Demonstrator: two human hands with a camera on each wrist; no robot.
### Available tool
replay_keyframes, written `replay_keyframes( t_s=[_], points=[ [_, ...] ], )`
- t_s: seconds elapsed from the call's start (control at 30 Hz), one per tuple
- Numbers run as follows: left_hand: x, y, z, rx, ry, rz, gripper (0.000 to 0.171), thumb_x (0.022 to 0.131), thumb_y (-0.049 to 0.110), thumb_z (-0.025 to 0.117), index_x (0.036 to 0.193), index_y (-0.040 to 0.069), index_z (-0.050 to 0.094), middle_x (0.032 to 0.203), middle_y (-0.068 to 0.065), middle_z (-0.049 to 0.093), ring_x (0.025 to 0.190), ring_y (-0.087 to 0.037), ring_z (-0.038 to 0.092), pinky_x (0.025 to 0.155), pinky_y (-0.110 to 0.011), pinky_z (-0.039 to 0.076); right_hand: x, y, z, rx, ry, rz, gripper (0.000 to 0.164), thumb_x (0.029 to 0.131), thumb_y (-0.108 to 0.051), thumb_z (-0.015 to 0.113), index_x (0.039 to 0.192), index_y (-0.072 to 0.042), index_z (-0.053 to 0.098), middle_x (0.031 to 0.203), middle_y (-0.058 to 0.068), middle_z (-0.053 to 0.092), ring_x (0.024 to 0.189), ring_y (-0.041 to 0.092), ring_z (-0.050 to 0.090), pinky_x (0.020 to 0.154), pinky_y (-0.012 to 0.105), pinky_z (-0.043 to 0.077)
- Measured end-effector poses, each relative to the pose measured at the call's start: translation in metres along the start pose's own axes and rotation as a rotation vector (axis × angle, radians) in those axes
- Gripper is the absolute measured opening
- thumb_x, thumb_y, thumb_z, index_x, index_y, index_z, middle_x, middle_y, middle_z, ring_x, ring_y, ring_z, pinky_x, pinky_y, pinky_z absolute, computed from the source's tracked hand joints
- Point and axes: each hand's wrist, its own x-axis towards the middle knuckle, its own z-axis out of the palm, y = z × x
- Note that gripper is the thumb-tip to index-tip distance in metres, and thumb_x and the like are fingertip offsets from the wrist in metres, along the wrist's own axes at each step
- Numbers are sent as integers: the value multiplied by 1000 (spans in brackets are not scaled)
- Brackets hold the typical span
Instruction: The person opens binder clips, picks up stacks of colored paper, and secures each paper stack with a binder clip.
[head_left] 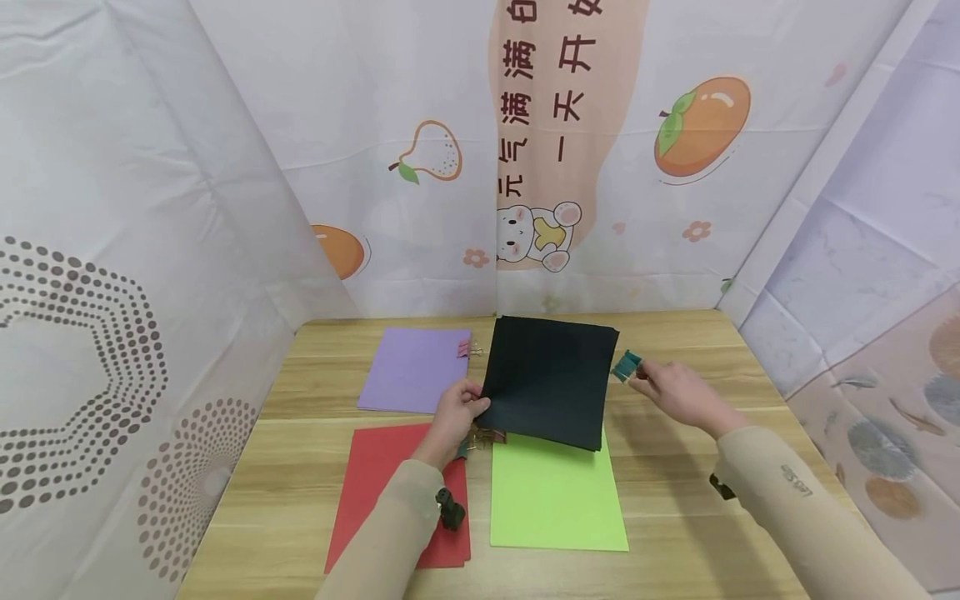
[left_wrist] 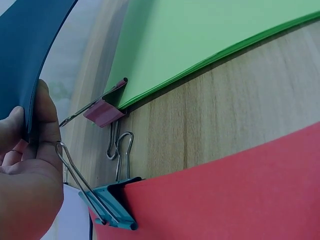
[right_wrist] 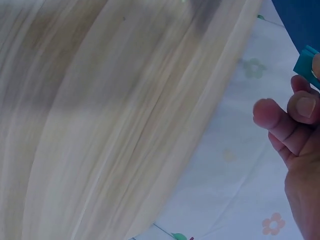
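My left hand (head_left: 459, 412) pinches the left edge of a stack of black paper (head_left: 551, 379), which is lifted above the table and tilted. In the left wrist view the thumb and fingers of the left hand (left_wrist: 35, 155) clasp that stack's edge. My right hand (head_left: 681, 393) pinches a teal binder clip (head_left: 627, 365) just off the black stack's right edge, apart from it. In the right wrist view the clip (right_wrist: 306, 62) shows only partly at the right border, near the right hand's fingers.
Lime-green paper (head_left: 558, 504) lies partly beneath the black stack, with a dark pink clip (left_wrist: 106, 112) on its corner. Red paper (head_left: 390, 467) carries another teal clip (left_wrist: 107, 205). Purple paper (head_left: 416, 367) with a pink clip (head_left: 463, 348) lies at the back left. A printed curtain hangs behind the table.
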Motion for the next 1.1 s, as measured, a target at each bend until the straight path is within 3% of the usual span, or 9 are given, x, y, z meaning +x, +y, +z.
replay_keyframes(
  t_s=[0.17,0.4,0.6,0.77,1.1],
  points=[
    [-1,-1,-1,6,-22,3,15,89,11,63,97,5,52,85,-6,50,75,-20,50,65,-31,43,4,-1,-3,22,-18,8,25,96,-35,51,90,-11,57,70,-5,53,59,11,46,56,30,40],
    [-1,-4,-5,-29,-80,39,20,90,11,61,101,0,49,84,-6,45,76,-20,49,71,-32,41,5,-3,-11,159,-142,85,31,97,-41,46,91,-12,54,62,0,49,47,14,48,51,31,40],
    [-4,0,-12,-54,-133,74,15,90,4,58,100,-3,48,85,-9,48,75,-21,50,70,-33,43,5,-7,-18,212,-210,81,31,96,-45,45,94,-15,53,55,1,47,44,17,47,58,32,41],
    [4,-13,-12,-58,-128,81,15,89,6,61,97,1,49,82,-6,49,75,-20,50,69,-32,43,5,-11,-23,247,-248,83,29,96,-45,45,96,-17,54,52,1,46,43,17,47,64,33,41],
    [0,-13,-12,-69,-100,61,17,88,10,64,92,6,48,75,-3,45,67,-17,48,63,-30,41,7,-17,-27,270,-281,58,23,96,-42,47,90,-20,52,55,5,50,46,21,51,62,33,41]
  ],
)
